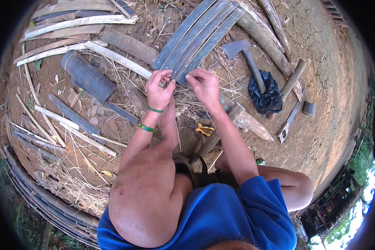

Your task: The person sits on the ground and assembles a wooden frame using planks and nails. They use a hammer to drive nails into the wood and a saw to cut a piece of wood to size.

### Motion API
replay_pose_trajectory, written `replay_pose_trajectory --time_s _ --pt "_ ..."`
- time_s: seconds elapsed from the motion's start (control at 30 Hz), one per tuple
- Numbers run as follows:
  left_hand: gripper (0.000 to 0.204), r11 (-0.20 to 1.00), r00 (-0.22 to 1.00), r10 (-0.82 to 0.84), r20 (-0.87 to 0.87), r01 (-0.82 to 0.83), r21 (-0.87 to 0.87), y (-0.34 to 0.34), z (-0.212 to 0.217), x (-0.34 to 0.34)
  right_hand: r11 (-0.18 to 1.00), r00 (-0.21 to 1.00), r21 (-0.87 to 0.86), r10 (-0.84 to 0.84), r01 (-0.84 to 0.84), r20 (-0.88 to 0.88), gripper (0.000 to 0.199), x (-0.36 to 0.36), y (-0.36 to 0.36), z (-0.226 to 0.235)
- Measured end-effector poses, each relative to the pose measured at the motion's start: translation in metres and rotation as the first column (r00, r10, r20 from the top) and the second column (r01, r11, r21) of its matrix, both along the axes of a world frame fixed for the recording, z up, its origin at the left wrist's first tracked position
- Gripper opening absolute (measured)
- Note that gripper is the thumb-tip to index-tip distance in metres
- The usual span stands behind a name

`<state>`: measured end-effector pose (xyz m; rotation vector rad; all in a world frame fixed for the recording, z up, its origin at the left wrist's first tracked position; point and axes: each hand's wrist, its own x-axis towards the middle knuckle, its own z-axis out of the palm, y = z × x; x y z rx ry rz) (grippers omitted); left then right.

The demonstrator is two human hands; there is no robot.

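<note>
A bright blue short-sleeved cloth shirt is filling the lower edge, with a bare bent knee rising beside it. Ahead, a panel of long, flat, dark grey-blue slats is lying on littered brown earth. At its near end, the left hand is curling its fingers narrowly; the right hand is bringing thumb and forefinger nearly together at the right corner. Whether either is gripping anything, I cannot tell. Yellow-and-black-handled pliers are lying nearer the body.
</note>
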<state>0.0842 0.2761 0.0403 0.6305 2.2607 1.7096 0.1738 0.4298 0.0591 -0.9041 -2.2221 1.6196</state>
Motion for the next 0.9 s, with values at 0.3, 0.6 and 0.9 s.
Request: replay_pose_trajectory --time_s 0.3,0.6,0.9 --pt "0.031 0.999 0.999 0.044 -0.004 -0.044 0.006 -0.0014 -0.002 0.0007 0.999 0.999 0.028 0.031 -0.032 0.025 0.012 0.0021 -0.002 0.0054" --pt "0.026 0.998 0.999 0.032 0.033 -0.034 0.055 -0.0004 0.001 0.0005 0.987 0.998 0.153 0.058 -0.055 -0.02 0.012 0.0029 -0.0042 0.0098" --pt "0.025 0.992 0.989 0.018 0.144 -0.036 0.12 0.0047 -0.0009 0.0002 0.988 0.996 0.148 0.055 -0.045 -0.063 0.011 0.0036 -0.0061 0.008"
